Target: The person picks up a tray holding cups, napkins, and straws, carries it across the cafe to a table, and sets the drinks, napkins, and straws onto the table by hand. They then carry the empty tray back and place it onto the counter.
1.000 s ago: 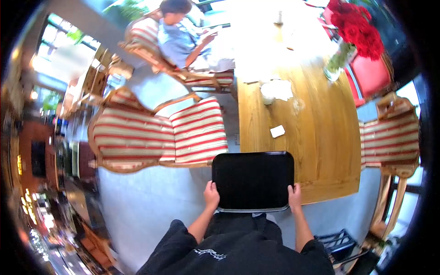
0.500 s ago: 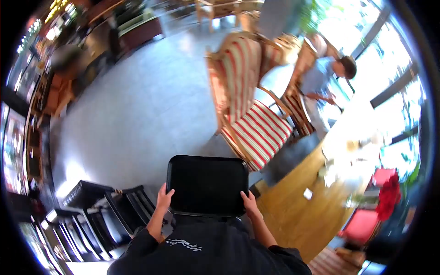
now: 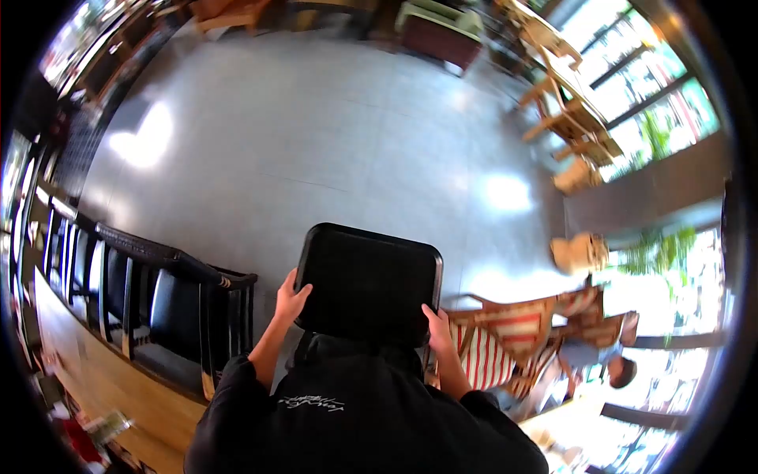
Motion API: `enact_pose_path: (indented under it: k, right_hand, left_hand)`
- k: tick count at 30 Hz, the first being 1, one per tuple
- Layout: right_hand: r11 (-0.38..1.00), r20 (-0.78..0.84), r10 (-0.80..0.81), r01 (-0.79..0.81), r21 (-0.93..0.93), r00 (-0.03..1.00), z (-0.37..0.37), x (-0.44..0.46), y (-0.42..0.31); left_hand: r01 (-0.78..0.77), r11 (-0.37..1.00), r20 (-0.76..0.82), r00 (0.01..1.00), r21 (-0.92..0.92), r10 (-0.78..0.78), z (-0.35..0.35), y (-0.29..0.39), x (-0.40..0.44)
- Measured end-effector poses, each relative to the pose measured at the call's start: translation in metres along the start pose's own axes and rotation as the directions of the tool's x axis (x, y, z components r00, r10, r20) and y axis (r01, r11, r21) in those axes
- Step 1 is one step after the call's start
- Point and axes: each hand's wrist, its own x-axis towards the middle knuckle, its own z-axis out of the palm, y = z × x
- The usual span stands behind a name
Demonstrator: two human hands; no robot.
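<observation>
A black rectangular serving tray [image 3: 367, 284] with rounded corners and a raised rim is held level in front of my body. Nothing lies on it. My left hand [image 3: 291, 299] grips its left edge, thumb over the rim and fingers underneath, mostly hidden. At the right edge, my right hand [image 3: 436, 327] holds it the same way, its thumb on top. The near side of the tray is close to the front of my black shirt [image 3: 363, 419].
Black chairs [image 3: 178, 308] line a wooden table [image 3: 110, 379] on the left. Grey floor [image 3: 316, 142] stretches ahead. Striped armchairs [image 3: 513, 332] and a seated person [image 3: 596, 355] are at the right. A sofa [image 3: 438, 35] and wooden chairs [image 3: 568, 110] stand farther back.
My view has turned left, so the striped chairs and seated person now appear lower right, and more floor shows ahead. Both hands still hold the tray, which is slightly tilted in view.
</observation>
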Motion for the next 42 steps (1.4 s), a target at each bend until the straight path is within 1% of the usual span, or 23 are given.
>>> enact_pose_path:
  k: [5,6,7,9,10,12,13,15,16,18,19,21,22,25,26,29,31,32,33,35,37,39,42]
  right_hand:
    - [0.998,0.018,0.048,-0.048,-0.035,0.999,0.074,0.12,-0.089]
    - [0.998,-0.025,0.025,-0.027,-0.062,0.999,0.107,0.141,-0.115]
    - [0.982,-0.02,-0.042,0.038,-0.184,0.999,0.13,0.172,-0.134]
    - [0.972,0.12,-0.018,0.046,-0.231,0.993,0.178,0.244,-0.17]
    - [0.968,0.147,0.013,0.024,-0.249,0.989,0.208,0.261,-0.191]
    - [0.956,0.219,0.042,0.024,-0.291,0.975,0.291,0.312,-0.244]
    - [0.95,0.289,0.049,0.045,-0.309,0.956,0.327,0.332,-0.261]
    - [0.925,0.399,0.078,0.083,-0.371,0.914,0.401,0.381,-0.284]
    - [0.923,0.445,0.138,0.048,-0.381,0.885,0.442,0.398,-0.299]
    - [0.884,0.484,0.174,0.08,-0.46,0.858,0.524,0.435,-0.321]
    - [0.864,0.496,0.19,0.096,-0.495,0.847,0.562,0.454,-0.327]
    - [0.852,0.556,0.263,0.08,-0.517,0.788,0.634,0.506,-0.328]
    - [0.843,0.569,0.269,0.095,-0.529,0.777,0.673,0.521,-0.336]
    - [0.823,0.582,0.256,0.142,-0.551,0.772,0.797,0.55,-0.383]
    - [0.824,0.589,0.24,0.159,-0.544,0.771,0.835,0.561,-0.4]
    - [0.849,0.654,0.256,0.158,-0.504,0.712,0.934,0.625,-0.433]
    - [0.868,0.632,0.254,0.116,-0.483,0.732,1.0,0.65,-0.465]
    - [0.876,0.644,0.259,0.107,-0.471,0.72,1.025,0.675,-0.473]
    - [0.883,0.66,0.263,0.101,-0.459,0.704,1.052,0.698,-0.477]
    - [0.865,0.605,0.287,0.071,-0.497,0.742,1.118,0.709,-0.496]
    - [0.868,0.583,0.305,0.032,-0.495,0.753,1.17,0.755,-0.485]
    - [0.854,0.598,0.316,0.054,-0.517,0.737,1.242,0.808,-0.473]
    - [0.808,0.614,0.436,0.015,-0.589,0.658,1.383,0.828,-0.489]
  left_hand:
    - [0.021,0.995,-0.027,0.999,-0.094,-0.024,0.003,0.003,0.136]
    - [0.022,0.992,-0.028,0.999,-0.128,-0.026,0.0,0.011,0.167]
    - [0.053,0.985,0.004,0.999,-0.162,-0.053,-0.01,0.022,0.197]
    - [0.027,0.984,-0.107,0.993,-0.173,-0.046,-0.032,0.045,0.251]
    - [-0.002,0.974,-0.172,0.984,-0.228,-0.038,-0.044,0.056,0.271]
    - [-0.115,0.949,-0.311,0.95,-0.295,0.018,-0.069,0.067,0.32]
    - [-0.075,0.93,-0.344,0.937,-0.359,-0.057,-0.085,0.074,0.332]
    - [-0.154,0.939,-0.459,0.888,-0.308,-0.005,-0.116,0.067,0.364]
    - [-0.11,0.954,-0.514,0.856,-0.278,-0.051,-0.128,0.072,0.379]
    - [-0.031,0.966,-0.627,0.766,-0.258,-0.143,-0.153,0.075,0.413]
    - [0.017,0.965,-0.649,0.736,-0.262,-0.19,-0.167,0.077,0.433]
    - [-0.021,0.951,-0.693,0.69,-0.309,-0.21,-0.2,0.068,0.484]
    - [-0.015,0.942,-0.71,0.661,-0.336,-0.243,-0.217,0.066,0.511]
    - [-0.007,0.938,-0.711,0.655,-0.346,-0.257,-0.291,0.079,0.61]
    - [0.042,0.936,-0.715,0.633,-0.349,-0.295,-0.314,0.087,0.644]
    - [0.185,0.975,-0.724,0.655,-0.126,-0.217,-0.394,0.138,0.75]
    - [0.181,0.981,-0.733,0.659,-0.062,-0.168,-0.438,0.119,0.831]
    - [0.165,0.986,-0.708,0.694,-0.023,-0.133,-0.461,0.105,0.873]
    - [0.171,0.984,-0.687,0.709,-0.048,-0.156,-0.484,0.125,0.909]
    - [0.324,0.936,-0.597,0.726,-0.141,-0.341,-0.536,0.177,0.97]
    - [0.413,0.908,-0.63,0.724,0.073,-0.279,-0.571,0.144,1.034]
    - [0.511,0.818,-0.611,0.745,0.263,-0.269,-0.614,0.132,1.089]
    - [0.667,0.696,-0.687,0.637,0.266,-0.348,-0.683,0.152,1.137]
